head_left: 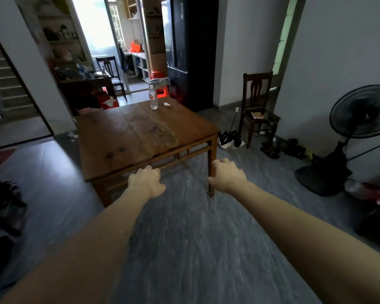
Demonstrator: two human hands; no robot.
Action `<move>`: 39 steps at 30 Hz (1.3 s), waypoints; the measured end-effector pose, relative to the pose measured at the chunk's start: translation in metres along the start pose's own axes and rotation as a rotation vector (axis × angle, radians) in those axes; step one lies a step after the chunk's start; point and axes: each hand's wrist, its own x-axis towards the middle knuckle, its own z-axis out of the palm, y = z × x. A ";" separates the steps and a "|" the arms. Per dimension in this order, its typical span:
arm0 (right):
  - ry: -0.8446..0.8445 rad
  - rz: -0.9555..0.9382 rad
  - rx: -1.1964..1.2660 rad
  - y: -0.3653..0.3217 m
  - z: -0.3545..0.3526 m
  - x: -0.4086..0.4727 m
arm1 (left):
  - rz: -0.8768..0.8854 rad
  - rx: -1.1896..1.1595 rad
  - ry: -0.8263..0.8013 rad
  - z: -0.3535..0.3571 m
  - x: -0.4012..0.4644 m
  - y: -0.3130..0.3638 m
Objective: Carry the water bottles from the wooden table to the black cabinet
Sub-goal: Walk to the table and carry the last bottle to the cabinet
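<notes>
One clear plastic water bottle (153, 98) with a pale cap stands upright on the far edge of the square brown wooden bench (127, 137), at the upper middle of the frame, with a small white scrap (166, 104) just beside it. Both hands are stretched forward in the lower middle of the frame and carry nothing: the left hand (145, 180) hovers by the bench's near edge with its fingers (155, 171) loosely curled, and the right hand (227, 175) hangs in front of the near right leg, fingers likewise relaxed and bent downward. The bottle is well apart from both hands, across the whole bench top.

The step in hand looks like the approach. It is best done by walking round the right side of the bench rather than leaning over it, then closing one hand round the bottle's middle, keeping it upright. The tall glossy black cabinet (191, 51) stands behind the bottle at the upper middle-right, so that path probably leads straight on to it.
</notes>
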 end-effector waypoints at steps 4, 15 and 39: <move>-0.023 0.016 0.011 0.009 0.005 0.062 | 0.023 -0.001 -0.040 -0.002 0.065 0.008; 0.007 0.087 0.036 0.031 -0.024 0.255 | 0.136 -0.003 -0.069 -0.058 0.272 0.045; -0.138 -0.040 0.029 0.082 -0.046 0.671 | -0.061 -0.049 -0.075 -0.119 0.652 0.089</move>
